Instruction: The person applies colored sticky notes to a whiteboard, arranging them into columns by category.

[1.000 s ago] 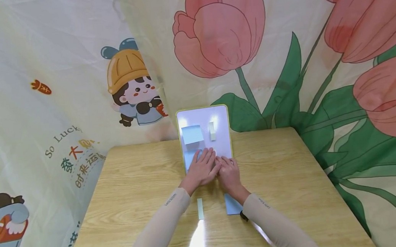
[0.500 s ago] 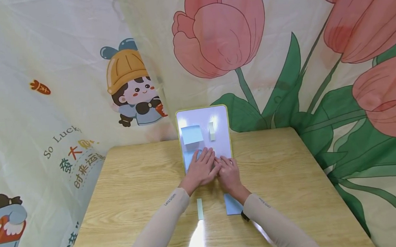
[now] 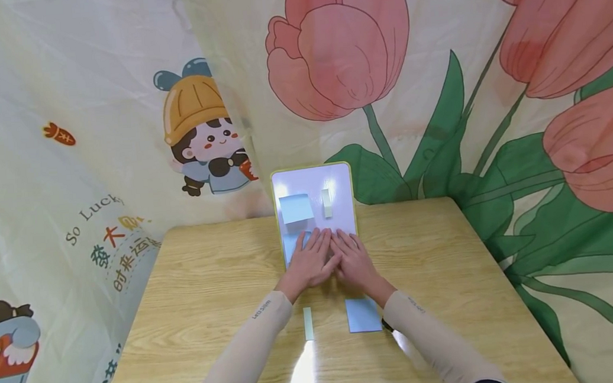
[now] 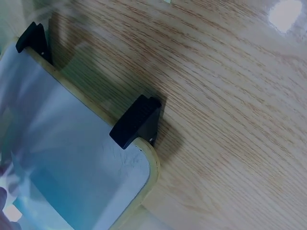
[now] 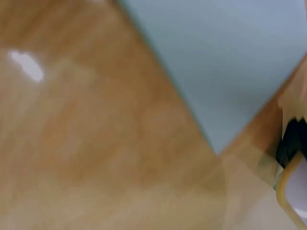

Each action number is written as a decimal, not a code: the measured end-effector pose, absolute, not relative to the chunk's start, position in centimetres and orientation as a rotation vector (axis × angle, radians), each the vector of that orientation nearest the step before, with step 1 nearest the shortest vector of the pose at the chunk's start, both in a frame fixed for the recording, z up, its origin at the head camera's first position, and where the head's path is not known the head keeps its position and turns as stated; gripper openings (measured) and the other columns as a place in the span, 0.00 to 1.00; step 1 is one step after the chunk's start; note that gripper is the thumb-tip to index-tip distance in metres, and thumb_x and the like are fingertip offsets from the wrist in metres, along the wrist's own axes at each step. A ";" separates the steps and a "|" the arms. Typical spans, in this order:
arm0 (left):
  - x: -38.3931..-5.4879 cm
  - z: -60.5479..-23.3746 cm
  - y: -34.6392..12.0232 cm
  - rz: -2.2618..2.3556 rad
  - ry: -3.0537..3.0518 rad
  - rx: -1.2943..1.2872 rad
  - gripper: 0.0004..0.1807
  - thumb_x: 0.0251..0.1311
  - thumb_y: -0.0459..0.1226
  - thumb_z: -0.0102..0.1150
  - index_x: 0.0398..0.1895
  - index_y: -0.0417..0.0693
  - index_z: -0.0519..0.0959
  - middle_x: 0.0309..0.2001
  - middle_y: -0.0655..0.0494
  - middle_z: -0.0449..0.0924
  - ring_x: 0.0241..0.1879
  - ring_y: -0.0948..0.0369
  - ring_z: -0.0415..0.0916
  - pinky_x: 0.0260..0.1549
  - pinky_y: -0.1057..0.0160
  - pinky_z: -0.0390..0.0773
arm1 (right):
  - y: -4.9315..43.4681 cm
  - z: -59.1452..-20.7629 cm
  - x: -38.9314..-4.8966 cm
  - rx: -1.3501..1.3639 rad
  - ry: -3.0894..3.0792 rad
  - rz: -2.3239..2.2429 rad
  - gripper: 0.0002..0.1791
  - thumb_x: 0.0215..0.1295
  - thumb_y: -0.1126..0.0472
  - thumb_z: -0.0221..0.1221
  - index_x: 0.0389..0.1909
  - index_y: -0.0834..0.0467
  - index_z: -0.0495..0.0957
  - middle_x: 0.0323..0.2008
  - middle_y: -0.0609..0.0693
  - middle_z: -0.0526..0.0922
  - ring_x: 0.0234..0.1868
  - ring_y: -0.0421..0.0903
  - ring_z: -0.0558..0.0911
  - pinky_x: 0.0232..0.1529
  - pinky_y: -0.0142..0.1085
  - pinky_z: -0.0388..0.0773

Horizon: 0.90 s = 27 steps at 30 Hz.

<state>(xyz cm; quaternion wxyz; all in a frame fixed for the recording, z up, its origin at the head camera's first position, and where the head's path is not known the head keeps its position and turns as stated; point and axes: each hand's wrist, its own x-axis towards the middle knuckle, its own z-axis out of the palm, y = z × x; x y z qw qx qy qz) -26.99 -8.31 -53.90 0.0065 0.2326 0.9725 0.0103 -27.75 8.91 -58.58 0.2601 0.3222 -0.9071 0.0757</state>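
A small whiteboard (image 3: 340, 180) with a yellow rim stands at the table's back edge. My left hand (image 3: 308, 259) rests on its lower part with straight fingers, partly covering a lower blue sticky note (image 3: 290, 247). Beside it, fingertips close together, my right hand (image 3: 355, 264) lies on the board with straight fingers too. Whatever is under the fingers is hidden. Higher on the board are another blue sticky note (image 3: 296, 209) with its lower edge lifted and a narrow pale green strip (image 3: 327, 203). Black clip-like feet (image 4: 136, 122) grip the board's edge in the left wrist view.
On the wooden table (image 3: 211, 281), a pale green paper strip (image 3: 308, 323) lies in front of the hands. A blue square of sticky notes (image 3: 363, 315) lies near the right forearm. A printed cloth (image 3: 257, 100) hangs behind the table.
My right hand's fingers, curled before, have straightened against the board. The right forearm has shifted right, uncovering more of the blue square. My left hand has stayed put.
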 end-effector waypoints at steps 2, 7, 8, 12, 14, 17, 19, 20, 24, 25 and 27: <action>-27.0 -53.9 -8.3 0.071 3.040 0.726 0.44 0.70 0.65 0.08 0.80 0.48 0.38 0.80 0.57 0.36 0.80 0.56 0.32 0.76 0.45 0.29 | 9.2 -58.3 -28.2 0.895 -2.477 0.147 0.33 0.68 0.51 0.50 0.71 0.63 0.66 0.72 0.55 0.67 0.75 0.56 0.63 0.72 0.55 0.59; -27.1 -53.7 -8.3 0.133 3.037 0.721 0.46 0.69 0.66 0.06 0.80 0.47 0.39 0.80 0.56 0.37 0.80 0.56 0.32 0.76 0.45 0.28 | 9.8 -57.8 -28.7 0.941 -2.508 0.080 0.32 0.75 0.48 0.40 0.73 0.62 0.62 0.74 0.54 0.63 0.76 0.56 0.60 0.74 0.54 0.56; -27.1 -53.7 -8.3 0.138 3.037 0.723 0.46 0.69 0.67 0.07 0.80 0.47 0.39 0.80 0.56 0.37 0.80 0.56 0.33 0.76 0.45 0.28 | 9.9 -57.7 -28.7 0.951 -2.508 0.079 0.32 0.76 0.47 0.38 0.73 0.62 0.62 0.74 0.54 0.63 0.76 0.56 0.60 0.74 0.54 0.56; -27.2 -53.5 -8.4 0.141 3.044 0.737 0.47 0.68 0.67 0.06 0.79 0.47 0.39 0.80 0.56 0.37 0.80 0.56 0.33 0.76 0.45 0.28 | 10.1 -57.3 -28.6 0.993 -2.528 0.092 0.34 0.78 0.46 0.31 0.73 0.63 0.61 0.75 0.55 0.61 0.77 0.56 0.58 0.74 0.54 0.55; -27.2 -53.4 -8.5 0.134 3.051 0.745 0.47 0.68 0.67 0.07 0.79 0.47 0.39 0.80 0.56 0.37 0.80 0.56 0.33 0.76 0.45 0.28 | 10.1 -57.1 -28.7 1.013 -2.534 0.102 0.35 0.78 0.45 0.28 0.74 0.63 0.60 0.76 0.55 0.60 0.77 0.55 0.58 0.75 0.54 0.54; -27.3 -53.3 -8.6 0.128 3.056 0.748 0.47 0.68 0.67 0.07 0.79 0.46 0.40 0.80 0.56 0.38 0.80 0.57 0.34 0.76 0.45 0.28 | 10.1 -57.0 -28.7 1.034 -2.542 0.111 0.36 0.78 0.44 0.24 0.74 0.63 0.58 0.76 0.55 0.58 0.77 0.55 0.57 0.75 0.54 0.53; -27.3 -53.3 -8.7 0.124 3.047 0.741 0.46 0.68 0.67 0.07 0.80 0.47 0.39 0.80 0.56 0.38 0.80 0.57 0.34 0.76 0.45 0.27 | 10.2 -57.0 -28.8 1.037 -2.552 0.108 0.36 0.78 0.44 0.23 0.75 0.62 0.57 0.77 0.54 0.57 0.78 0.55 0.56 0.76 0.54 0.52; -27.3 -53.3 -8.7 0.120 3.042 0.738 0.46 0.68 0.67 0.07 0.80 0.47 0.39 0.80 0.57 0.38 0.80 0.57 0.33 0.76 0.45 0.27 | 10.2 -57.0 -28.8 1.038 -2.556 0.104 0.35 0.79 0.45 0.26 0.75 0.62 0.57 0.77 0.54 0.57 0.78 0.55 0.56 0.76 0.54 0.52; -27.2 -53.3 -8.8 0.109 3.028 0.735 0.47 0.68 0.68 0.06 0.80 0.47 0.39 0.80 0.57 0.39 0.80 0.57 0.33 0.75 0.45 0.26 | 10.5 -57.4 -28.6 1.053 -2.589 0.057 0.32 0.78 0.47 0.36 0.76 0.58 0.57 0.77 0.52 0.57 0.78 0.53 0.56 0.76 0.54 0.52; -27.2 -53.4 -8.8 0.112 3.027 0.737 0.47 0.68 0.68 0.07 0.80 0.47 0.39 0.80 0.57 0.39 0.80 0.57 0.33 0.75 0.44 0.26 | 10.6 -57.5 -28.5 1.062 -2.587 0.057 0.32 0.77 0.48 0.36 0.76 0.58 0.57 0.77 0.52 0.57 0.78 0.53 0.56 0.76 0.54 0.52; -27.1 -53.4 -8.8 0.125 3.028 0.743 0.47 0.68 0.68 0.08 0.80 0.47 0.40 0.80 0.57 0.41 0.80 0.57 0.34 0.75 0.44 0.26 | 10.7 -57.9 -28.2 1.082 -2.571 0.062 0.31 0.78 0.47 0.33 0.75 0.58 0.59 0.76 0.52 0.59 0.77 0.53 0.58 0.75 0.54 0.53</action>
